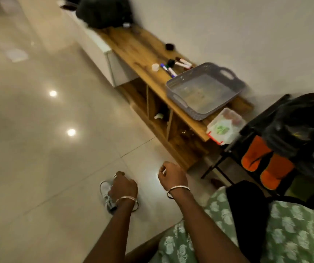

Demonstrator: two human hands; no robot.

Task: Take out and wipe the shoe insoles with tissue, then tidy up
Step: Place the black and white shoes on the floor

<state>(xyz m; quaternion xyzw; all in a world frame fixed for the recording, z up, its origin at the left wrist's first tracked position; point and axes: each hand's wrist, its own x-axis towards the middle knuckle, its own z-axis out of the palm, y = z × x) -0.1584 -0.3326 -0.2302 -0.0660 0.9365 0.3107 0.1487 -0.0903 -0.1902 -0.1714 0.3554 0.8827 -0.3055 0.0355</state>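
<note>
In the lower centre of the frame, a white shoe is half hidden under the left hand, whose curled fingers grip its opening. Its insole cannot be seen. Just to the right, the right hand curls around a white sliver too blurred to name. At the upper right, a grey tray sits on a wooden shelf.

We take this for a room in a home: a glossy tiled floor, a low wooden shelf unit along a white wall bearing markers and a grey plastic tray, and orange slippers on a black rack beside it.
</note>
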